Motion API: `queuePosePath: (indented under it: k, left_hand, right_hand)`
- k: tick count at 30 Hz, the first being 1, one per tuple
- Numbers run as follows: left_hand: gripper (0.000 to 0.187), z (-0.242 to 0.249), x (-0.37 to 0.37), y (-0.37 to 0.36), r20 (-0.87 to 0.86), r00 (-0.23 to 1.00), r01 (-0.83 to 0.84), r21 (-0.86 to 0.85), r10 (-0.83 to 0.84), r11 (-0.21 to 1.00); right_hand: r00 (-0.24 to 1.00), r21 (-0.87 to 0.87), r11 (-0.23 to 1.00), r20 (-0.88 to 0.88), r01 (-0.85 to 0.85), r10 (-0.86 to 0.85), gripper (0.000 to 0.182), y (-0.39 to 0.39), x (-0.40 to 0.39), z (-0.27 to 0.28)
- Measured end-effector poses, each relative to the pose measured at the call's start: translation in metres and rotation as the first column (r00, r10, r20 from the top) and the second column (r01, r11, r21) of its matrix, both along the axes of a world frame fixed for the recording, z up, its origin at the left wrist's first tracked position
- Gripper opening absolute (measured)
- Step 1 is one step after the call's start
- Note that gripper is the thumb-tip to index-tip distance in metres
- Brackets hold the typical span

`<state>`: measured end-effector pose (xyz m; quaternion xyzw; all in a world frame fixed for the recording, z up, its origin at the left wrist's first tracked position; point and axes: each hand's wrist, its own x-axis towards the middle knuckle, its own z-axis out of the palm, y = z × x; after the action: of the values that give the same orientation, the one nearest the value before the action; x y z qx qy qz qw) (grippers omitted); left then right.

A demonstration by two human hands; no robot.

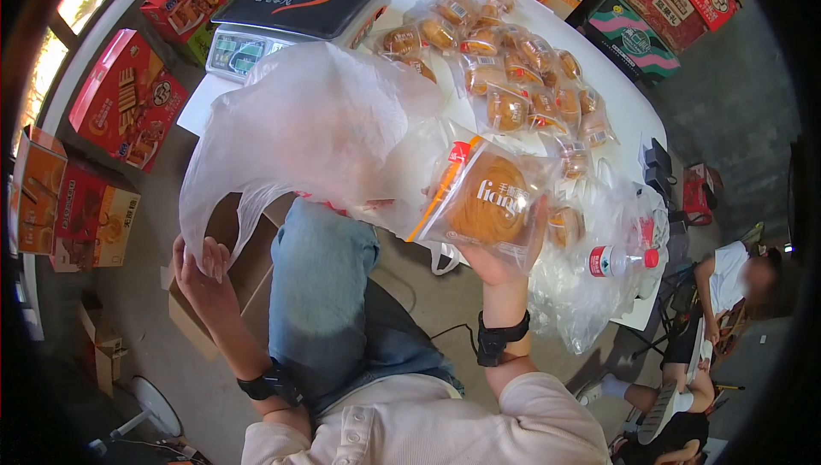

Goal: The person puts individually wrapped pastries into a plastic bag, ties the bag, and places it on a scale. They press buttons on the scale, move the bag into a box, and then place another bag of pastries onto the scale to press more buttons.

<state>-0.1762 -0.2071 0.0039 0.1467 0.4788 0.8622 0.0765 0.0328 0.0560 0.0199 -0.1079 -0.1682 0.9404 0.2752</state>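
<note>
My left hand (205,277) is closed on a handle of a thin white plastic carrier bag (316,114), pulling it out to the left. The bag is spread in front of me over the table's near edge. My right hand (496,261) holds a packaged round bread (489,204) from below, at the bag's right side. Its clear wrapper has an orange stripe, a red tag and white lettering. Most of my right fingers are hidden behind the packet. Whether anything lies inside the carrier bag is hard to make out.
Several wrapped breads (513,72) are piled on the white table (629,114). A digital scale (299,3) stands at the back left. Loose clear plastic and a bottle (620,261) lie at the right. Gift boxes (128,97) surround the table. Another person (727,281) sits at the right.
</note>
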Motion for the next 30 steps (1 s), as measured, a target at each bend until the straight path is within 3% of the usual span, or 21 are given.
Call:
queuePosePath:
  k: [6, 8, 15, 17, 18, 20, 21, 23, 25, 27, 29, 30]
  left_hand:
    - [0.030, -0.005, -0.001, -0.004, -0.039, 0.999, 0.014, -0.001, -0.014, 1.000]
    - [0.032, -0.005, -0.001, -0.005, -0.031, 0.999, 0.011, 0.011, -0.010, 1.000]
    - [0.038, -0.002, 0.002, -0.005, -0.081, 0.994, 0.075, 0.029, -0.072, 0.997]
    - [0.041, 0.003, 0.008, -0.001, -0.119, 0.989, 0.092, 0.042, -0.087, 0.995]
    - [0.043, 0.006, 0.011, 0.003, -0.120, 0.989, 0.101, 0.079, -0.091, 0.992]
    - [0.043, 0.005, 0.009, 0.000, -0.171, 0.968, 0.212, 0.167, -0.184, 0.963]
    - [0.043, 0.003, 0.008, 0.000, -0.171, 0.969, 0.210, 0.167, -0.181, 0.963]
    - [0.041, 0.000, 0.010, 0.003, -0.147, 0.976, 0.171, 0.038, -0.164, 0.985]
    - [0.042, 0.004, 0.017, 0.009, -0.135, 0.968, 0.206, -0.038, -0.209, 0.978]
    - [0.039, 0.009, 0.024, 0.021, -0.148, 0.970, 0.128, -0.352, -0.191, 0.927]
    - [0.043, 0.008, 0.023, 0.031, -0.191, 0.943, 0.194, -0.349, -0.272, 0.917]
    - [0.048, 0.010, 0.024, 0.037, -0.330, 0.888, 0.115, -0.515, -0.320, 0.850]
  right_hand:
    - [0.999, -0.066, 0.997, -0.041, -0.031, 0.029, 0.074, -0.003, -0.006, 0.000]
    - [0.996, -0.116, 0.990, 0.055, 0.081, -0.075, 0.090, -0.007, -0.012, 0.007]
    - [0.998, -0.237, 0.970, -0.026, 0.048, -0.056, 0.091, -0.009, -0.016, -0.001]
    - [0.993, -0.075, 0.993, 0.090, 0.088, -0.081, 0.091, -0.011, -0.014, -0.005]
    - [0.993, -0.081, 0.993, 0.087, 0.081, -0.074, 0.091, -0.013, -0.012, -0.007]
    - [0.982, 0.261, 0.965, 0.172, 0.027, -0.074, 0.092, -0.016, -0.006, -0.010]
    - [0.982, 0.260, 0.965, 0.172, 0.024, -0.071, 0.092, -0.016, -0.004, -0.012]
    - [0.963, 0.439, 0.872, 0.246, -0.216, 0.115, 0.094, -0.016, -0.001, -0.014]
    - [0.959, 0.415, 0.888, 0.270, -0.200, 0.089, 0.095, -0.020, -0.004, -0.015]
    - [0.927, 0.445, 0.834, 0.322, -0.327, 0.192, 0.094, -0.018, -0.008, -0.011]
    - [0.920, 0.455, 0.819, 0.333, -0.349, 0.207, 0.092, -0.017, -0.010, -0.009]
    - [0.912, 0.464, 0.804, 0.344, -0.372, 0.223, 0.091, -0.018, -0.012, -0.008]
